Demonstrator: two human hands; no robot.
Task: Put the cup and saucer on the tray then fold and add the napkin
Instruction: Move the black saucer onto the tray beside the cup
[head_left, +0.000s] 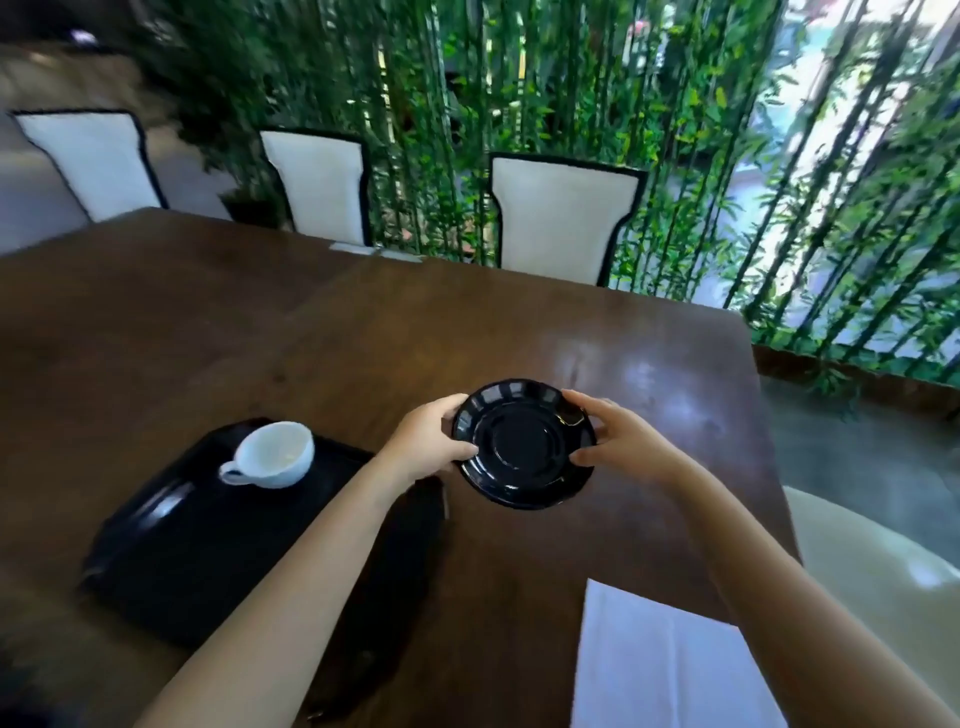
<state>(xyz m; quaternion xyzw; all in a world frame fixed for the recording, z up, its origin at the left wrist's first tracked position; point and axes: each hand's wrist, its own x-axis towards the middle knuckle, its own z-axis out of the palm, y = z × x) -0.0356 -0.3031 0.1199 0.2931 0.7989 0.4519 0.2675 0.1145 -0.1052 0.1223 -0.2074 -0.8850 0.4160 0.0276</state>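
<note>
A glossy black saucer (524, 444) is held above the wooden table, tilted toward me. My left hand (428, 441) grips its left rim and my right hand (618, 439) grips its right rim. To the left, a black rectangular tray (171, 561) lies on the table. A white cup (275, 454) sits on the tray's far part, tipped, with its handle pointing left. A white napkin (660, 670) lies flat and unfolded at the near right of the table, under my right forearm.
The dark wooden table (363, 332) stretches ahead, its right edge close beside my right arm. Three white chairs with black trim (561, 218) stand along the far side before a bamboo screen. A pale seat (883, 571) sits at the right.
</note>
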